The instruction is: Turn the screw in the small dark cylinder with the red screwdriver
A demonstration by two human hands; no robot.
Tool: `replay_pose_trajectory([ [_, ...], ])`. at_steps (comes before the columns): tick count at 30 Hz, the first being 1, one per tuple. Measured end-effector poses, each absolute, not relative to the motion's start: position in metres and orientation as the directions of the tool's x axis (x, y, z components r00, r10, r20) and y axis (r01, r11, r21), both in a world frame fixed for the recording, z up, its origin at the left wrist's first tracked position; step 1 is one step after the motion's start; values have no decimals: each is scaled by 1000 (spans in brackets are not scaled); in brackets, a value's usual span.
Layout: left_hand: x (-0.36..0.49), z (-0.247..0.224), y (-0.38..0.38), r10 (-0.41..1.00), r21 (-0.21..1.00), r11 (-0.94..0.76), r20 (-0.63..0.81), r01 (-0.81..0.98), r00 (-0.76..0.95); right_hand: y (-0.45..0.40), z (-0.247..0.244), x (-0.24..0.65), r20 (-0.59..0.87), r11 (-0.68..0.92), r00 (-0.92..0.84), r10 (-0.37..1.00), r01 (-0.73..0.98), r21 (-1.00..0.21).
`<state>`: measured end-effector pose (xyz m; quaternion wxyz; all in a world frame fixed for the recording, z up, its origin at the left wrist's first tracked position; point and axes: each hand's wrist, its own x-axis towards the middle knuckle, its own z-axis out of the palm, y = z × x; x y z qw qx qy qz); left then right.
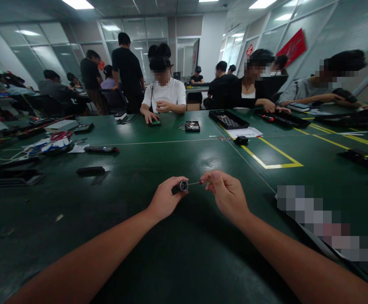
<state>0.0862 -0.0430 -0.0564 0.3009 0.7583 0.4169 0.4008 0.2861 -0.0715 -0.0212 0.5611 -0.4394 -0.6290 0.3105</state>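
Above the green table, my left hand (166, 198) is closed around a dark cylinder (183, 185) whose round, metallic-looking end faces me. To its right, my right hand (226, 193) pinches a small red piece (201, 182) between thumb and fingers. A thin pale rod or wire (193, 183) runs between the red piece and the cylinder's end. The two hands are a short way apart. What lies inside the cylinder is too small to make out.
On the green table (158, 156) are a dark pen-like tool (101, 150), a black block (90, 170), a small black box (241, 140) and a parts tray (228, 119). A blurred item (320, 223) lies at right. People work across the table.
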Motion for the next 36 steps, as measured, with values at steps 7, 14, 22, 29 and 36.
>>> replay_pose_trajectory([
  [7, 84, -59, -40, 881, 796, -459, 352, 395, 315, -74, -10, 284, 458, 427, 11, 889, 344, -836],
  [14, 84, -60, -39, 889, 804, -449, 357, 391, 286, -72, -14, 286, 440, 408, -5, 898, 385, -828],
  [22, 84, -59, -40, 898, 806, -435, 351, 402, 267, -68, -25, 289, 422, 411, -37, 906, 318, -854],
  [29, 84, -60, -41, 854, 758, -511, 394, 405, 341, -67, -23, 288, 425, 412, -10, 905, 269, -871],
  [36, 84, -59, -42, 852, 729, -517, 386, 448, 354, -63, -31, 286, 470, 448, 48, 881, 228, -864],
])
